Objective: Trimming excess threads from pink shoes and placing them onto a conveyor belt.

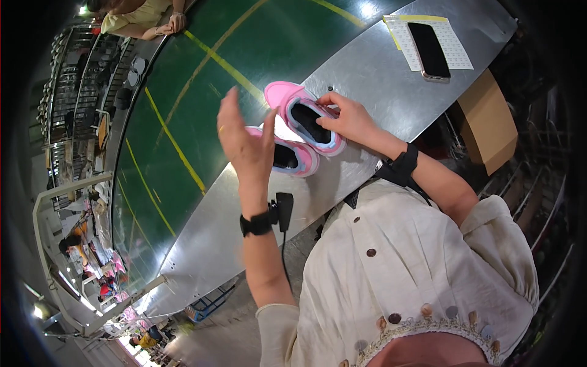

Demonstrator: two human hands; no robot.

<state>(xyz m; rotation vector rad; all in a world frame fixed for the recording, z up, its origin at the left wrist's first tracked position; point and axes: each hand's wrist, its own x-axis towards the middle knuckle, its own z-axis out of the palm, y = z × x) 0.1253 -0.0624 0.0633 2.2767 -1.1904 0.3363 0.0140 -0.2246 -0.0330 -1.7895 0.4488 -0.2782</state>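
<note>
Two pink sneakers with pale blue collars and black insides lie side by side at the edge of the metal table (211,244), toes pointing away from me. My right hand (350,119) pinches the collar of the right sneaker (310,124), its thumb inside the opening. Over the left sneaker (304,160) hovers my left hand (246,137), fingers stretched and thumb apart, with nothing in it. It hides much of that shoe, and I cannot tell whether it touches it. A black strap circles each wrist.
Beyond the metal strip runs a green surface (183,79) with yellow lines. A phone (428,52) lies on a printed sheet (458,46) at the far right. Below the table's right edge is a cardboard piece (489,122). Another person's hands (171,26) rest at the far edge.
</note>
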